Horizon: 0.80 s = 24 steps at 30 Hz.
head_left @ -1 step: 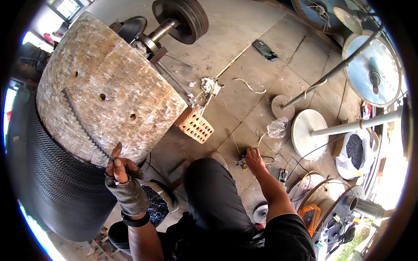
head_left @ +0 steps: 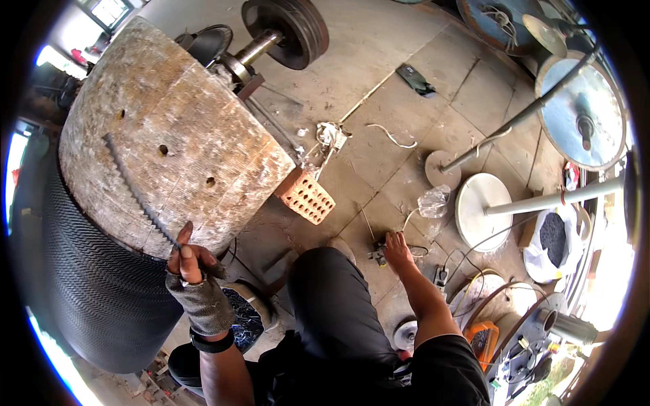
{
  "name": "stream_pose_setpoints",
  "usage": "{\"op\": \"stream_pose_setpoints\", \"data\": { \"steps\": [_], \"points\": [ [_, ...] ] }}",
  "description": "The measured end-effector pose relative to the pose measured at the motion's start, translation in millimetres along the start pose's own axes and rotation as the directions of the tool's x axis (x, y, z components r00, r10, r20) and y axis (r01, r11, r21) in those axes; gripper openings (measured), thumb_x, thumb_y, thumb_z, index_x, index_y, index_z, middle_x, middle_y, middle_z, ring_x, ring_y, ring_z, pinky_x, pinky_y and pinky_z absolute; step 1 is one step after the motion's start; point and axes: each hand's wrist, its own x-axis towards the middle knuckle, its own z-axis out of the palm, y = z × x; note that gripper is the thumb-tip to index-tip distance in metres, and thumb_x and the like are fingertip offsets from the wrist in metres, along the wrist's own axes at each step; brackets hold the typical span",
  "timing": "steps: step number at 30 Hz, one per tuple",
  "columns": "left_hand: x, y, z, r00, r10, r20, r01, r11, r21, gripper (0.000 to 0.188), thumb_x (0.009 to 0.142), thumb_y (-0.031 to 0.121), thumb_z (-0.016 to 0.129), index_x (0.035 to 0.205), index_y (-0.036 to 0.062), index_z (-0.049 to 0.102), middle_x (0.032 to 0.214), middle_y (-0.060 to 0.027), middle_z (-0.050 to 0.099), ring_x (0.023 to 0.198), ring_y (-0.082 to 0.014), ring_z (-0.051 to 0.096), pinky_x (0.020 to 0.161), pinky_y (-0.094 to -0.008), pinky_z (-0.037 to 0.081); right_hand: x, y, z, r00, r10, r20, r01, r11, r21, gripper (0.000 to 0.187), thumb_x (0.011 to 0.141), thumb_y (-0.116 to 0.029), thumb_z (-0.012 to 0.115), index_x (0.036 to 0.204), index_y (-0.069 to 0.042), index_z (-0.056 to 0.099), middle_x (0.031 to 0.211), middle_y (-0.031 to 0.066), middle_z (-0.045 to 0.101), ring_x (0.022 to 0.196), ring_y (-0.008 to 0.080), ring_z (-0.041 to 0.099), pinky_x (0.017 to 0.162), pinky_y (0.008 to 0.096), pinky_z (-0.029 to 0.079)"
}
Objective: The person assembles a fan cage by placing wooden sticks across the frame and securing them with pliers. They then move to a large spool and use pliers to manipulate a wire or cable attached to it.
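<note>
My left hand (head_left: 195,271), in a grey fingerless glove, pinches the lower end of a dark wavy-edged strip (head_left: 132,193). The strip lies up across the face of a large, worn, brownish drum (head_left: 196,135). Black strip with the same zigzag edge is wound in close rows on the roll (head_left: 101,271) beside it. Down at the floor, my right hand (head_left: 398,254) is closed over or against a small dark object (head_left: 377,255) with a cord by it. The fingers hide most of that object, so its kind is unclear.
A perforated brick (head_left: 308,197) sits against the drum's corner. White and grey discs on poles, such as one white disc (head_left: 474,211), stand at right. Cords run over the floor near a power strip (head_left: 440,277). A white sack (head_left: 550,245) holds dark bits.
The whole view has shifted very slightly to the right. Both hands keep their places and their grips.
</note>
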Motion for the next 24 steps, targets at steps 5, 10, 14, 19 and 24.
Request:
{"op": "stream_pose_setpoints", "data": {
  "steps": [5,10,14,19,24],
  "points": [
    [-8.5,9.3,5.6,0.999,0.009,0.039,-0.010,1.000,0.009,0.035,0.098,0.027,0.058,0.115,-0.0023,0.066,0.069,-0.0011,0.056,0.059,-0.0077,0.048,0.055,-0.0245,0.039,-3.3,-5.7,15.4,0.995,0.000,0.101,0.004,0.999,-0.044,0.022,0.085,-0.020,0.058,0.096,-0.006,0.072,0.127,0.0224,0.057,0.125,0.0347,0.050,0.116,0.0540,0.026],
    [-5.1,0.4,4.7,0.987,0.062,0.151,-0.088,0.981,0.175,0.034,0.103,0.026,0.053,0.122,0.0007,0.064,0.067,0.0015,0.054,0.059,-0.0065,0.048,0.053,-0.0241,0.038,-7.1,-7.1,-18.6,0.974,-0.041,0.224,0.024,0.997,0.075,0.046,0.074,-0.037,0.067,0.108,-0.005,0.070,0.122,0.0198,0.060,0.126,0.0329,0.049,0.119,0.0572,0.015],
    [-0.4,-9.6,5.4,0.974,0.121,0.193,-0.134,0.989,0.055,0.033,0.103,0.029,0.054,0.123,0.0056,0.065,0.068,0.0010,0.055,0.061,-0.0069,0.049,0.057,-0.0243,0.039,-9.5,-11.7,-37.7,0.941,0.080,0.329,-0.194,0.924,0.331,0.047,0.072,-0.038,0.067,0.106,-0.005,0.072,0.115,0.0234,0.064,0.114,0.0365,0.058,0.103,0.0499,0.039],
    [5.5,-17.0,5.7,0.962,0.104,0.251,-0.127,0.989,0.079,0.027,0.100,0.017,0.054,0.120,0.0040,0.066,0.070,0.0038,0.054,0.062,-0.0062,0.046,0.058,-0.0245,0.040,-9.8,-18.2,-85.8,0.759,0.148,0.633,-0.607,-0.187,0.772,0.032,0.082,-0.029,0.073,0.087,0.002,0.070,0.071,0.0097,0.066,0.062,0.0210,0.065,0.060,0.0343,0.053],
    [3.3,-21.5,4.8,0.935,0.088,0.343,-0.104,0.994,0.031,0.024,0.096,0.006,0.055,0.117,0.0037,0.067,0.074,0.0026,0.058,0.065,-0.0077,0.050,0.060,-0.0246,0.042,19.7,-4.3,-241.0,0.953,0.280,0.117,-0.180,0.209,0.961,0.022,0.084,-0.024,0.072,0.092,-0.004,0.071,0.075,-0.0008,0.063,0.069,0.0123,0.057,0.062,0.0322,0.047]
  ]
}}
